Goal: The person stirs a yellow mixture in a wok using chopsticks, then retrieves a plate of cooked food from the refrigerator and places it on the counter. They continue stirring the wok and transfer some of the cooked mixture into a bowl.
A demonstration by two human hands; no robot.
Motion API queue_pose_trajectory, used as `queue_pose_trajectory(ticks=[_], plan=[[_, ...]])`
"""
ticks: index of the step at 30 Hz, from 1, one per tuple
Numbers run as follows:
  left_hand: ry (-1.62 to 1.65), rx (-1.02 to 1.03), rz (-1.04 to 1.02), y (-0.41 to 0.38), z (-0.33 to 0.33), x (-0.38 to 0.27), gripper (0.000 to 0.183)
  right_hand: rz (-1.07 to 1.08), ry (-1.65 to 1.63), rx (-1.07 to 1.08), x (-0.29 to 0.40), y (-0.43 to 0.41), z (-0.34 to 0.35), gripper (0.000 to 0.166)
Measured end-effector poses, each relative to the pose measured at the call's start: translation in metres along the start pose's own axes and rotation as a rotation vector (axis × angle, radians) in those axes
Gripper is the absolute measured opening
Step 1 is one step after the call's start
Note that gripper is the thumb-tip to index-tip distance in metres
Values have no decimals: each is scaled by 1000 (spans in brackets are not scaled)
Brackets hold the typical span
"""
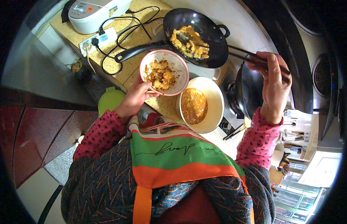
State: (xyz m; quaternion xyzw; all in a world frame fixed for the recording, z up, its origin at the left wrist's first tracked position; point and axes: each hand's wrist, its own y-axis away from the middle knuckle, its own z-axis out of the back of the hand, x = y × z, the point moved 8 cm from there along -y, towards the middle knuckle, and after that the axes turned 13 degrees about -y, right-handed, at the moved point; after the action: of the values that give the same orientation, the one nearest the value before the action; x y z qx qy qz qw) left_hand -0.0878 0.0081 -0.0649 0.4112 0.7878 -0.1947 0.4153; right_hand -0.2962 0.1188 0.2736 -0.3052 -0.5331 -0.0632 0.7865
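My left hand (138,96) grips the lower left rim of a white bowl (182,73) with a red edge. Inside it lie several golden fried pieces (162,75) and brown crumbs. My right hand (274,79) holds a pair of dark chopsticks (240,53), whose tips reach over the black wok (215,30). Browned, battered food (201,49) lies in the wok, close to the chopstick tips; whether they touch it I cannot tell. Below the wok and right of the bowl stands a deep, light-coloured pot (215,106) with chunky brown-orange soup or sauce (193,105).
A white appliance with a control panel (89,16) and a power strip (97,42) with black cords sit at upper left. The wok's long handle (142,50) points left over the speckled counter. A second dark pan (249,89) stands on the gas stove at right, beneath the range hood (296,56).
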Motion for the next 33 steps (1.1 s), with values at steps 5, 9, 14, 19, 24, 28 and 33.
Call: queue_pose_trajectory(ticks=[5, 9, 14, 19, 24, 28, 33], plan=[[-18, -17, 9, -3, 1, 6, 55, -137, 91, 250, -13, 34, -61, 25], [-29, -14, -33, 0, 6, 8, 56, -195, -135, 174, -30, 31, -61, 24], [-7, 5, -102, 11, -5, -13, 56, -168, -114, -69, -90, -5, 2, 30], [-115, -31, -106, 15, -3, -17, 51, -280, -201, -260, -193, -11, 43, 24], [-142, -67, -68, 9, 8, -3, 50, -250, -287, -297, -246, -22, 48, 25], [-55, -103, -21, 15, 5, -12, 47, -247, -354, -350, -250, -21, 63, 29], [-100, -89, 63, 9, 36, 22, 44, -239, -393, -388, -232, -13, 75, 32]])
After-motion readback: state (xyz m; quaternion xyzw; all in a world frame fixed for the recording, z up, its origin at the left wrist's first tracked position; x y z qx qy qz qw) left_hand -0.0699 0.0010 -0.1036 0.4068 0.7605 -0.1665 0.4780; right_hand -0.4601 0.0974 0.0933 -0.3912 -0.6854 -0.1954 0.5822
